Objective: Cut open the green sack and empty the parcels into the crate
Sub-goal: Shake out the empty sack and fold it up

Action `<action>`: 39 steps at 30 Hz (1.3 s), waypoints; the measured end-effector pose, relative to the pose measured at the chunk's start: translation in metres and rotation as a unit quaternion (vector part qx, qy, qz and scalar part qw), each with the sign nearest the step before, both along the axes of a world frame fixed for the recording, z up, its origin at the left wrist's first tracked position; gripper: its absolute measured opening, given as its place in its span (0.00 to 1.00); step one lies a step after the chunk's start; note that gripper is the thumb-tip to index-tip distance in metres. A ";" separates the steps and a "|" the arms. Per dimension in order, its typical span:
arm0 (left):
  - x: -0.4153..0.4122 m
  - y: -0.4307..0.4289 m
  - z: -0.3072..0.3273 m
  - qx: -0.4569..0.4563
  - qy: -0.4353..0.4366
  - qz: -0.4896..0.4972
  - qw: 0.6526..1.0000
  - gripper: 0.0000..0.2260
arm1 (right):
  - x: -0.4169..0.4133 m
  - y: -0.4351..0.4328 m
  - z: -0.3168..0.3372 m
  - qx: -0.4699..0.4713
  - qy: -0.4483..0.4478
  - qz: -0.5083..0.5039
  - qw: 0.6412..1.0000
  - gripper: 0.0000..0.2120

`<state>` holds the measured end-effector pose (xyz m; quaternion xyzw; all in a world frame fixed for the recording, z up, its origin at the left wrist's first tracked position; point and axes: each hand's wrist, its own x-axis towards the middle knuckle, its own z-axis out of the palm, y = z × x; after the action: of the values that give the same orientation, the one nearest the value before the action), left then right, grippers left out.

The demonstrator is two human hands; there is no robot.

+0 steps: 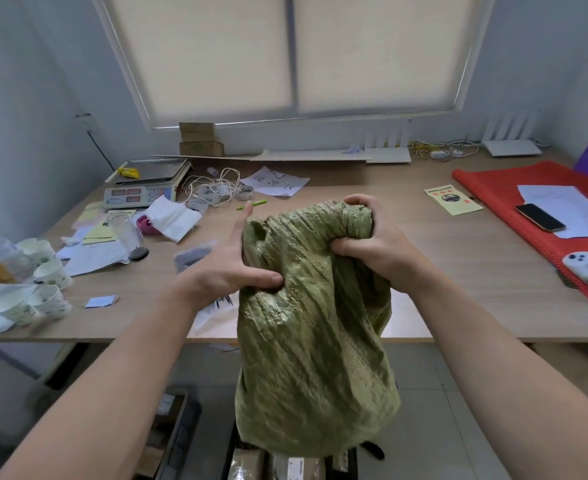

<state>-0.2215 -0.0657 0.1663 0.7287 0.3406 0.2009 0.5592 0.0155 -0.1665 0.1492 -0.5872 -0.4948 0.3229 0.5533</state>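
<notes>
A green woven sack [313, 341] hangs in front of the table edge, bunched at its top and bulging lower down. My right hand [372, 247] is clenched around the gathered upper end. My left hand [230, 268] presses against the sack's left side, thumb dug into the fabric and fingers stretched out. Below the sack, a dark crate [228, 455] stands on the floor with brown parcels [247, 465] showing inside; the sack hides most of it. No cutting tool is in either hand.
The wooden table [458, 271] carries a scale [140, 192], paper cups [48, 271], papers, a white cable, a green pen [252, 204], a red cloth [514, 202] with a phone [540, 218], and a yellow cutter [128, 172] on the scale. Another box [168, 431] sits on the floor at left.
</notes>
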 end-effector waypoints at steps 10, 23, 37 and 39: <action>0.005 0.009 -0.004 0.037 -0.046 0.034 0.998 0.22 | 0.000 0.000 -0.005 -0.063 0.218 0.055 0.972 0.30; -0.005 0.013 0.001 -0.161 -0.046 0.060 0.984 0.08 | -0.001 -0.009 0.003 -0.085 -0.230 0.136 0.960 0.61; -0.012 0.003 0.001 -0.071 -0.078 -0.002 0.994 0.57 | 0.008 -0.003 0.001 -0.046 -0.225 -0.015 0.973 0.29; -0.009 -0.001 0.004 0.036 0.016 -0.060 0.997 0.60 | 0.008 -0.002 0.004 -0.053 -0.221 -0.016 0.974 0.28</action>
<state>-0.2300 -0.0666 0.1700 0.7705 0.2973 0.1677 0.5383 0.0233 -0.1686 0.1527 -0.6799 -0.5777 0.2022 0.4039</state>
